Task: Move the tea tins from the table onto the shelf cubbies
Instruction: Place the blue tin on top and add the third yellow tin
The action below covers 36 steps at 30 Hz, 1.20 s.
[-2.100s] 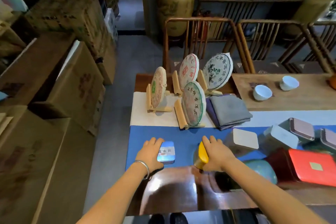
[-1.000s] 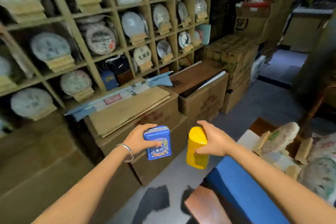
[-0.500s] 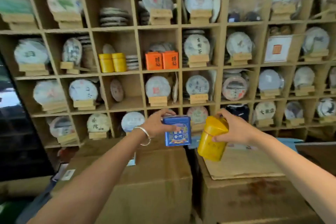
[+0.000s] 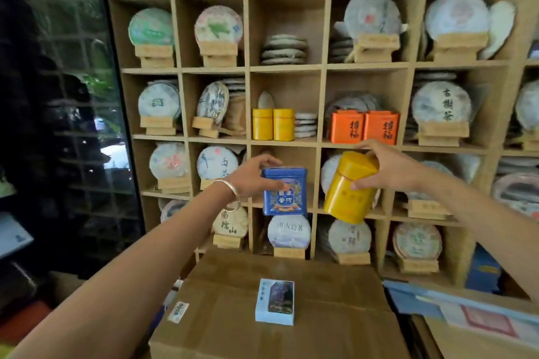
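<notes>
At frame centre, the left hand grips the blue tin upright; the right hand clamps the tilted yellow tin. Both are raised before the shelf, likely so each can slide into a cubby, the yellow one perhaps beside the matching yellow tins.

Soft, even indoor light falls on the pale wooden cubby shelf from the front and above, leaving the cubby backs in mild shadow. The dark glass panel at left is dim and carries faint reflections. Wide-angle distortion bows the shelf lines toward the edges. Fine print is soft, and the outer cubbies at right look slightly blurred.
</notes>
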Motion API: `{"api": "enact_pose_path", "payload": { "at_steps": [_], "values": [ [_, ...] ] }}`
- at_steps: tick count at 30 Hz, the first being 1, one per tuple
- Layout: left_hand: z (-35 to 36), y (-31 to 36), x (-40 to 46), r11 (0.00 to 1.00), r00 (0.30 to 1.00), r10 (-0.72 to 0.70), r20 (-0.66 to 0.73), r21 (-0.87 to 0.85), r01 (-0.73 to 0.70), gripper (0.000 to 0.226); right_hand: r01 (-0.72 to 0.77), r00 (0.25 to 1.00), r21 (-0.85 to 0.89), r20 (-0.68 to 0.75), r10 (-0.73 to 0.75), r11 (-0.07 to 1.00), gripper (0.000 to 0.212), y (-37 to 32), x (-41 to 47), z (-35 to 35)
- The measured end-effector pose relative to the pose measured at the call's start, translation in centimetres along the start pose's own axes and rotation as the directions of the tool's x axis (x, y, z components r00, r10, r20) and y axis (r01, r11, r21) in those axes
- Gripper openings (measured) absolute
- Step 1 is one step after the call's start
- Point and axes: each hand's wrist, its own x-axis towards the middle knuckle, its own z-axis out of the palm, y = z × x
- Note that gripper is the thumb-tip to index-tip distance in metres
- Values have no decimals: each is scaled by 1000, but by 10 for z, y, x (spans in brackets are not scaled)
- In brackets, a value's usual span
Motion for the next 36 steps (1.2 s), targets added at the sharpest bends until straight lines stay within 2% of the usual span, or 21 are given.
{"api": "enact_pose_path", "payload": {
  "at_steps": [6, 9, 11, 16, 21, 26, 29, 32, 36],
  "values": [
    [-36, -16, 71, 1000, 998, 23, -51, -4, -23, 47, 126, 991, -13, 57, -125, 992, 79, 9, 100, 10],
    [-50, -22, 112, 1000, 994, 13, -108, -13, -14, 45, 160, 986, -12, 54, -160, 987, 79, 18, 152, 13],
    [-61, -27, 139, 1000, 995, 12, -99, 5, -12, 44, 185, 982, -32, 50, -184, 982, 80, 23, 187, 14],
    [-77, -50, 192, 1000, 994, 0, -109, 28, 3, 45, 219, 975, -116, 3, -220, 969, 84, 27, 267, 6],
    [-83, -87, 218, 998, 996, -48, -80, 41, 52, 48, 275, 961, -246, 42, -273, 930, 78, 18, 325, 3],
    [-101, -108, 244, 999, 997, -42, -59, 4, 42, 49, 278, 959, -384, 52, -280, 881, 82, 9, 370, -5],
    [-109, -116, 258, 1000, 999, -29, -22, 2, 29, 49, 260, 965, -514, 99, -244, 818, 82, 8, 386, -5],
    [-117, -119, 272, 1000, 1000, 8, 14, -5, -8, 47, 245, 964, -701, 104, -243, 670, 85, 4, 399, -4],
    [-124, -124, 286, 998, 998, 40, 51, -47, -37, 48, 225, 973, -763, 144, -179, 606, 78, -1, 407, 3]
  ]
}}
